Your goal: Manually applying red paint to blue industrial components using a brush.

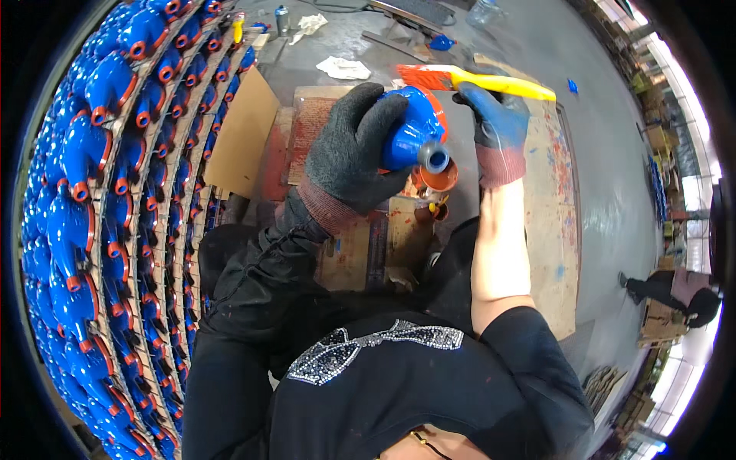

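Part (pixel 408 139) in left hand (pixel 349 149), brush (pixel 502 83) in right hand (pixel 497 126), stacked parts (pixel 69 222) on boards (pixel 98 247) at left, cardboard (pixel 548 230) on floor (pixel 613 176) at right

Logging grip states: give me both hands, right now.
Left hand: closed, holding a glossy blue part.
Right hand: closed, holding a yellow-handled brush.

Rm past R hand (pixel 498 119), rack (pixel 97 218) L
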A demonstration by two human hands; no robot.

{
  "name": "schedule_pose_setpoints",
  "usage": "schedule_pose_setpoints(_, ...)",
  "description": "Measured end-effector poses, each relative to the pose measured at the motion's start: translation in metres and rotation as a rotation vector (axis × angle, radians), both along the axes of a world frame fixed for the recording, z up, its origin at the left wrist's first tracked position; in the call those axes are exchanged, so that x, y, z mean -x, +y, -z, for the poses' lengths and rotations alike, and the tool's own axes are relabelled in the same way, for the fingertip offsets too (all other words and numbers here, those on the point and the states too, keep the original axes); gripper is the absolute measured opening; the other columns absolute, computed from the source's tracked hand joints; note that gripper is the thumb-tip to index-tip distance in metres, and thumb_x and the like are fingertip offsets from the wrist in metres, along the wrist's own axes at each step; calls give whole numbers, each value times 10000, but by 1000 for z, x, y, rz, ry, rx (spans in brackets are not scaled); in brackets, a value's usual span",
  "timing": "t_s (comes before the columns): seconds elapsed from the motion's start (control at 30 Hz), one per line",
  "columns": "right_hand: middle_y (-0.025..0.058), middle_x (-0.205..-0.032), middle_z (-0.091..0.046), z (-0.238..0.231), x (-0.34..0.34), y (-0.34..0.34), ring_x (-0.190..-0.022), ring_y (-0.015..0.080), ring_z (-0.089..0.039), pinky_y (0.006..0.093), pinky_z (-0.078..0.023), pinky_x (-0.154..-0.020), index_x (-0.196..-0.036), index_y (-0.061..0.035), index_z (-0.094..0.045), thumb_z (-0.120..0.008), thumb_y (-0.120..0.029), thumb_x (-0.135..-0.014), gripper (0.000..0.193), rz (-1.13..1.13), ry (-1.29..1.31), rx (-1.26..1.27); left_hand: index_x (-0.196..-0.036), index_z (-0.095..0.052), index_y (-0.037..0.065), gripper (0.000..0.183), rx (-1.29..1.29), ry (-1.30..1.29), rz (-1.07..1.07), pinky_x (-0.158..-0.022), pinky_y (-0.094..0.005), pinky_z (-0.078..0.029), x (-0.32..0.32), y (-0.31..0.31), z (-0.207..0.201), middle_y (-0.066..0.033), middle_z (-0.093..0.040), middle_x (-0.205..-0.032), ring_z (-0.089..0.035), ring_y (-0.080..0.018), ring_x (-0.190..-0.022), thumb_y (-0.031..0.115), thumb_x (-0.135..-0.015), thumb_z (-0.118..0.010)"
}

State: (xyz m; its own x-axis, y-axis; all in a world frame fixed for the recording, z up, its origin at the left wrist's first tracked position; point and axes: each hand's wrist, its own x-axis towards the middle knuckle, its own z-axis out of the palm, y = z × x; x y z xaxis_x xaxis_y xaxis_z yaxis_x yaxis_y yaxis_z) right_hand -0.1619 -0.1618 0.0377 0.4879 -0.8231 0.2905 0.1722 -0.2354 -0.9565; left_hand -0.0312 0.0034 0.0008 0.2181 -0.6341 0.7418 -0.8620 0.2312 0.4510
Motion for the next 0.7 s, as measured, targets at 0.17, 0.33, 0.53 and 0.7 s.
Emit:
schedule_pose_setpoints(0.17,86,-892,-683,-7,11,5,-793,130,-639,237,-497,-718,-1027,2,-657,-743,-166,-779,311,23,243,218,-1274,-478,87,755,15,-206,143,-944,-473,-446,0,-6,3,-227,-480,-1225,-508,-419,-1098,126,-581,-776)
schedule_pose_setpoints(0.33,66,-808,-684,-15,23,18,-734,116,-636,221,-482,-661,-952,-29,-697,-759,-199,-775,253,98,226,327,-1283,-468,88,773,-134,-229,91,-945,-476,-444,3,-7,1,-221,-475,-1232,-489,-422,-1124,111,-571,-769)
schedule_pose_setpoints(0.53,37,-726,-657,-30,29,37,-649,82,-586,222,-465,-592,-906,-37,-713,-780,-159,-745,213,213,268,443,-1252,-469,78,719,-41,-30,-27,-927,-460,-453,1,-17,11,-220,-465,-1232,-493,-415,-1105,113,-600,-771)
schedule_pose_setpoints(0.7,43,-814,-659,-32,28,51,-684,100,-592,233,-483,-637,-963,-28,-678,-747,-53,-735,240,162,161,450,-1180,-488,64,635,3,247,-71,-913,-401,-480,2,-15,3,-148,-526,-1168,-552,-309,-1075,111,-625,-792)
